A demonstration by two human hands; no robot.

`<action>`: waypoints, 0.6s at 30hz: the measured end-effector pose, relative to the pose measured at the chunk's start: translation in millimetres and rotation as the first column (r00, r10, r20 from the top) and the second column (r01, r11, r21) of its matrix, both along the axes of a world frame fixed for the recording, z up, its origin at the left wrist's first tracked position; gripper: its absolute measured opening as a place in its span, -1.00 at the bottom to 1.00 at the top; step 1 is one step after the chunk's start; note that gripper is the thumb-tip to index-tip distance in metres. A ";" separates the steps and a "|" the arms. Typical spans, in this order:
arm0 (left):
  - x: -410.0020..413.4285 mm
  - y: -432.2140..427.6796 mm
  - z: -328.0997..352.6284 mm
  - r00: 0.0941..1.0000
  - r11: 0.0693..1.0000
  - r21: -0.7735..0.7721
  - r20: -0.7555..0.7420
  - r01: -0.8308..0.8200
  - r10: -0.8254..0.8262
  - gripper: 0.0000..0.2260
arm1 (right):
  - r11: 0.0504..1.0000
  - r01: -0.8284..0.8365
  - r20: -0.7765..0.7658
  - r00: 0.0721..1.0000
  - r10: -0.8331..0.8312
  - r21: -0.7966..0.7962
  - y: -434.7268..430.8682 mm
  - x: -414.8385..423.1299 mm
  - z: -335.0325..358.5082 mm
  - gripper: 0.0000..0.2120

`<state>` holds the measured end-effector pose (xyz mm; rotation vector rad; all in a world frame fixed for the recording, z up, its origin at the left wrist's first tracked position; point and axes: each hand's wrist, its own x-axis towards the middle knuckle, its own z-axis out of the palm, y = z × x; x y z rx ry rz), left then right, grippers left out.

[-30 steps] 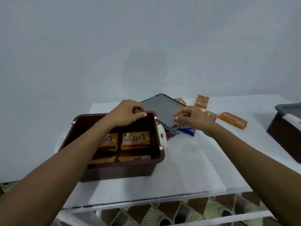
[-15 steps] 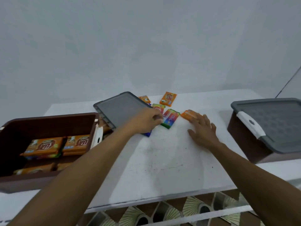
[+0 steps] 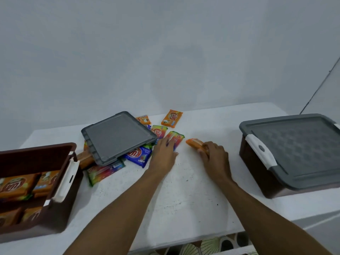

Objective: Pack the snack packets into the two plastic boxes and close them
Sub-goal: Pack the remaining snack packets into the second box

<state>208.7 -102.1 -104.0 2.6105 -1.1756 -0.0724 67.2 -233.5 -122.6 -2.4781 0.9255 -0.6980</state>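
At the middle of the white table (image 3: pixel 185 196), the fingers (image 3: pixel 168 142) of the left hand (image 3: pixel 163 155) lie nearly straight on the near end of a rainbow-striped packet (image 3: pixel 177 137), resting on it without curling round it. Just to the right, the right hand (image 3: pixel 214 155) has its fingers curled over the near end of a long orange packet (image 3: pixel 192 142), which lies on the tabletop.

Left of the left hand, a blue packet (image 3: pixel 138 155) sits partly under a loose grey lid (image 3: pixel 117 138). The lid lies tilted on several packets, among them a second rainbow packet (image 3: pixel 104 171) that sticks out at its near edge. Behind the hands lie a small orange packet (image 3: pixel 172 117) and a red-faced packet (image 3: pixel 159 131).

At the far left stands the open brown box (image 3: pixel 36 158), with orange packets (image 3: pixel 15 184) stacked inside. At the far right stands the closed box (image 3: pixel 255 168), its grey lid (image 3: pixel 298 144) on and a white latch (image 3: pixel 261 150) down.
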 end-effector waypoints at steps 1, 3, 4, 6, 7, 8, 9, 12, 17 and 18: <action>0.3 -0.8 -1.4 0.997 1.000 0.029 0.077 -0.003 0.001 -0.49 | 0.999 0.008 0.044 0.999 -0.010 0.035 0.0 -1.3 1.3 -0.59; -0.9 -1.3 -0.1 0.985 0.998 0.054 0.170 0.012 -0.021 -0.51 | 0.998 0.028 0.111 0.993 -0.035 0.063 1.7 -4.4 4.2 -0.55; -1.4 -0.6 2.1 0.986 0.999 0.041 0.164 0.018 -0.025 -0.49 | 0.996 0.050 0.132 0.989 -0.059 0.072 2.6 -5.9 5.9 -0.57; -0.6 2.0 7.8 0.995 1.000 -0.025 0.100 -0.002 0.004 -0.47 | 0.987 0.108 0.167 0.978 -0.127 0.117 3.1 -7.7 8.8 -0.63; -0.2 4.3 11.1 0.998 0.997 -0.077 0.043 -0.032 0.035 -0.46 | 0.979 0.129 0.183 0.970 -0.157 0.156 3.5 -8.3 9.6 -0.64; -0.2 6.7 14.3 0.997 0.988 -0.135 -0.023 -0.071 0.068 -0.44 | 0.969 0.139 0.198 0.964 -0.180 0.205 4.2 -8.8 10.3 -0.65; -0.4 9.3 17.0 0.990 0.975 -0.187 -0.096 -0.117 0.100 -0.42 | 0.957 0.137 0.213 0.958 -0.194 0.255 5.1 -9.0 11.2 -0.65; -4.0 15.3 23.9 0.933 0.914 -0.302 -0.314 -0.273 0.175 -0.62 | 0.927 0.111 0.234 0.951 -0.205 0.359 7.1 -10.4 15.6 -0.65; -1.5 30.1 34.7 0.797 0.848 -0.372 -0.597 -0.377 0.092 -0.76 | 0.855 0.025 0.254 0.950 -0.182 0.517 3.2 -8.6 25.8 -0.73; -1.5 33.6 40.1 0.757 0.844 -0.373 -0.651 -0.386 0.058 -0.76 | 0.827 0.007 0.256 0.950 -0.181 0.562 5.1 -7.6 30.7 -0.73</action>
